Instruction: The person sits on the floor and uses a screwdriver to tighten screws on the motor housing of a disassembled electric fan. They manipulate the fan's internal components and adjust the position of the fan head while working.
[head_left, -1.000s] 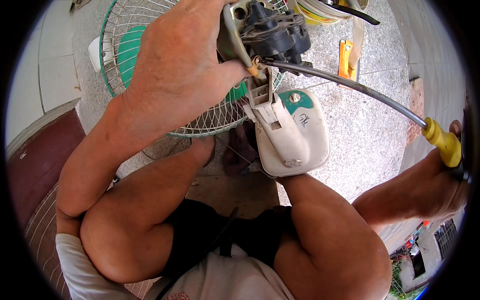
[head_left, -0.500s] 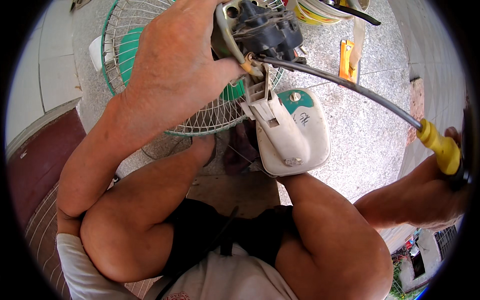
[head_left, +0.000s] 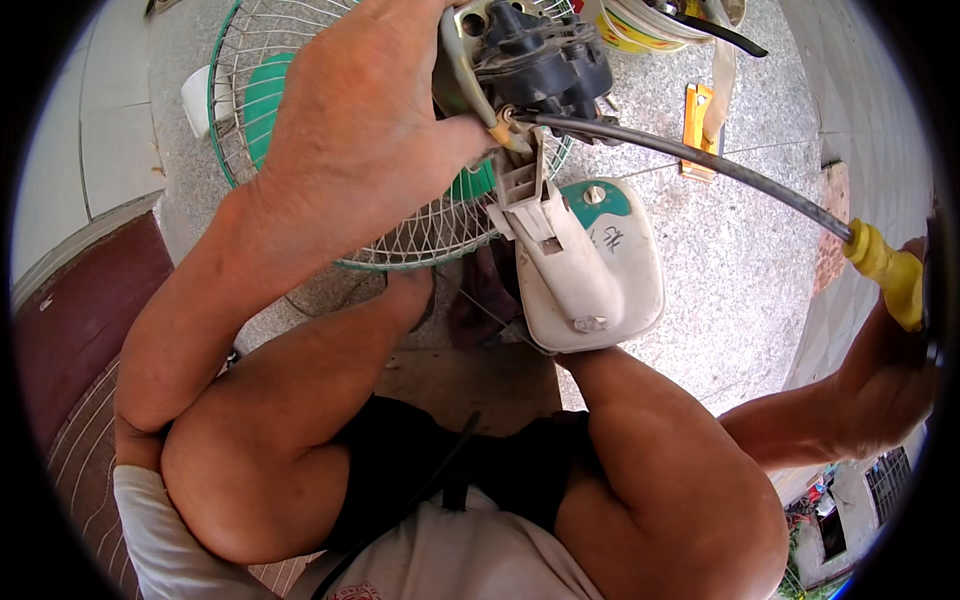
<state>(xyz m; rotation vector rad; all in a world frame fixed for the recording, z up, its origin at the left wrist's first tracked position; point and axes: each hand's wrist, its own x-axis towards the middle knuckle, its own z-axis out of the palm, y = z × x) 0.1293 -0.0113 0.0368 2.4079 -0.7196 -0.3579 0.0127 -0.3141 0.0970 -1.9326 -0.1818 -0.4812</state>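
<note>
My left hand (head_left: 350,150) is closed round the rear of an electric fan's head, at the metal bracket beside the black motor housing (head_left: 545,75). Its thumb presses near the joint where the head meets the fan's white neck (head_left: 570,255). My right hand (head_left: 890,380), at the far right, grips a long screwdriver (head_left: 885,270) by its yellow handle. The tip reaches a screw at the joint, just beyond the left thumb. Below, the white base (head_left: 640,280) has a green panel with a knob. The right fingers are partly lost in the dark picture rim.
The fan's wire guard (head_left: 222,130), with green blades behind it, lies under the head. A bucket (head_left: 640,35) with tools stands at the far side, near an orange packet (head_left: 697,125) on the speckled floor. My bare legs flank the base.
The right wrist and forearm have swung upward and turned round the screwdriver handle. The screwdriver and fan have shifted very slightly right in the picture; the tip stays at the joint.
</note>
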